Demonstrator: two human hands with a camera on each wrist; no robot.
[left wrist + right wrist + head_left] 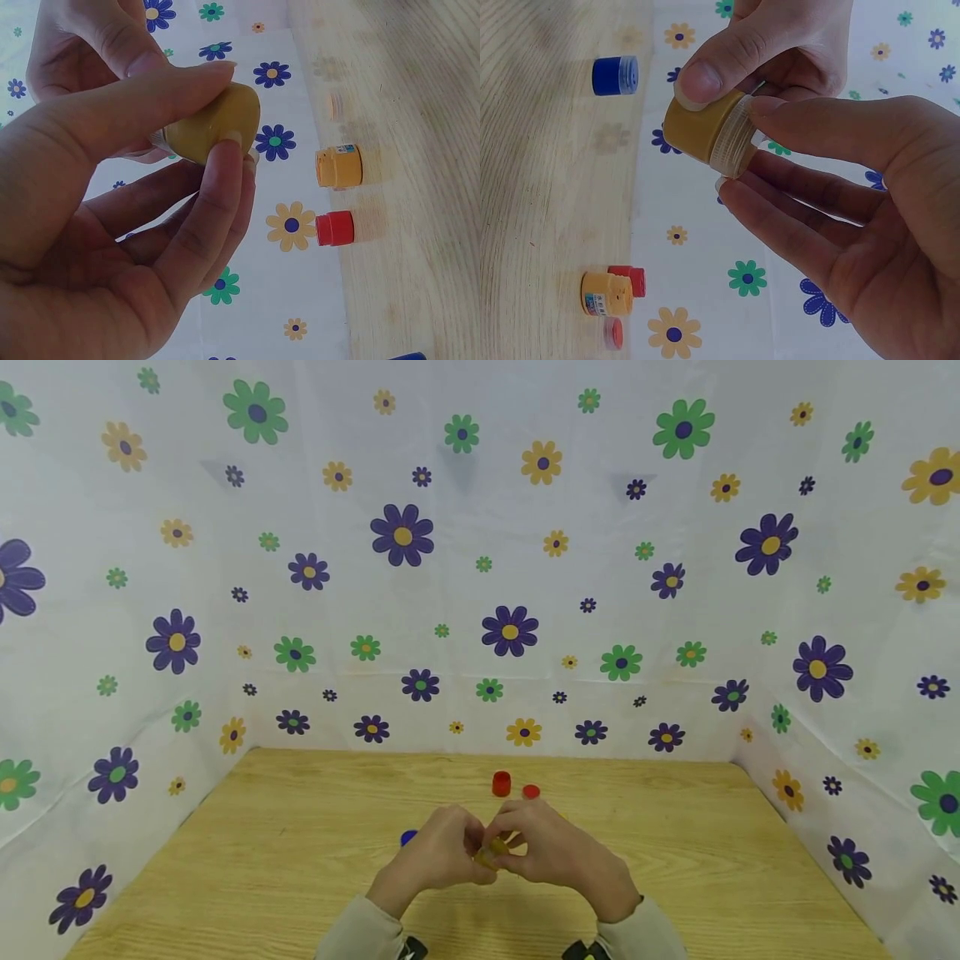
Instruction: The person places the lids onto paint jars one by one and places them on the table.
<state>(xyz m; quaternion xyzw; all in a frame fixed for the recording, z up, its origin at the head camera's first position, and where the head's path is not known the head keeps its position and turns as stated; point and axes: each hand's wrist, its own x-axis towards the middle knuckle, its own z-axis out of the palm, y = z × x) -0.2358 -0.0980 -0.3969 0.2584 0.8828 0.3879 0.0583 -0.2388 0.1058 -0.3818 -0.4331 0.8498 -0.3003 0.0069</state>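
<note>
A small mustard-yellow paint jar [701,127] with a clear ridged lid [733,136] is held between the two hands, above the table. My left hand [442,852] grips the jar's coloured body between thumb and fingers, plainly seen in the left wrist view. On the lid, the thumb and fingertips of my right hand [558,852] pinch its ridged edge. The lid sits on the jar's mouth; whether it is loose cannot be seen. In the head view the fingers cover much of the jar [491,853].
On the wooden table [315,827] stand a red jar [501,783], an orange-yellow jar [604,293] without a lid, and a blue jar [615,76] with a clear lid. A red-tinted lid [613,333] lies near the orange-yellow jar. Flower-patterned white cloth [465,593] surrounds the table.
</note>
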